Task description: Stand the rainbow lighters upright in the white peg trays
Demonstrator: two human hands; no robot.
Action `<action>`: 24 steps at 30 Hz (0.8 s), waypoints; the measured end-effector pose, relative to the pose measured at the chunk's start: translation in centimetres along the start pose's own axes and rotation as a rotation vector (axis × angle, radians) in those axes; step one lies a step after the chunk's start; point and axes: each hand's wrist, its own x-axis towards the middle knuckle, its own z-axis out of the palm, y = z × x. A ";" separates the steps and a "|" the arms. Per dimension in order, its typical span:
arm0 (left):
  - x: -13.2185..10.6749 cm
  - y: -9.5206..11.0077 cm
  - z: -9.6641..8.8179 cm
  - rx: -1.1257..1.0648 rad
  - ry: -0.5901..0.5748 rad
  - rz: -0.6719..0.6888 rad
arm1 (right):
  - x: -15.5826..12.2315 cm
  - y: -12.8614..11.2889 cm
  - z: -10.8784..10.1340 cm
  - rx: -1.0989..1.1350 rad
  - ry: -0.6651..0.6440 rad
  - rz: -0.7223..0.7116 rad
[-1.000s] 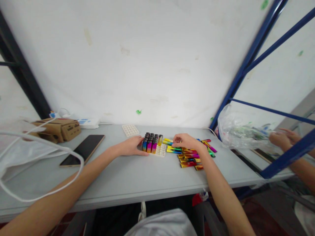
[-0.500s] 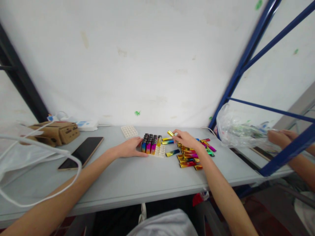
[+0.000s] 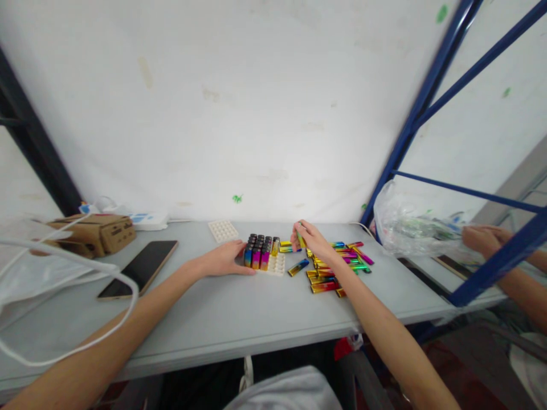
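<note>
My left hand rests flat on the grey table, its fingers against the left side of a white tray that holds several shiny rainbow-coloured lighters standing upright. My right hand is closed on one lighter, held up just right of the tray. Below and to the right of that hand lies a loose pile of lighters, and one lighter lies apart beside the tray.
A second white tray lies behind near the wall. A phone, a cardboard box and a white cable are at the left. A clear plastic bag, blue frame bars and another person's hands are at the right.
My right hand lifted one lighter out of the pile and raised it toward the tray. My left hand stayed by the tray.
</note>
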 end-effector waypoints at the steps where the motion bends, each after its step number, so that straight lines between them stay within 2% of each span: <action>1: 0.0 0.0 0.0 0.001 -0.001 0.002 | -0.1 -0.1 0.4 0.006 -0.001 0.008; 4: 0.0 0.0 0.0 0.002 -0.010 0.012 | 0.0 0.2 1.1 -0.103 0.077 0.005; 9: 0.0 -0.1 0.1 -0.001 0.005 -0.001 | 0.6 1.2 1.2 -0.369 0.262 -0.019; 12: 0.0 -0.1 0.0 -0.008 0.002 0.003 | 0.7 1.4 1.2 -0.421 0.304 -0.026; 19: 0.0 0.3 -0.3 0.016 -0.032 0.009 | 0.2 0.5 1.9 -0.474 0.270 -0.138; 24: 0.0 0.0 -0.1 -0.005 -0.022 0.013 | -0.4 -0.4 2.4 -0.483 0.066 -0.171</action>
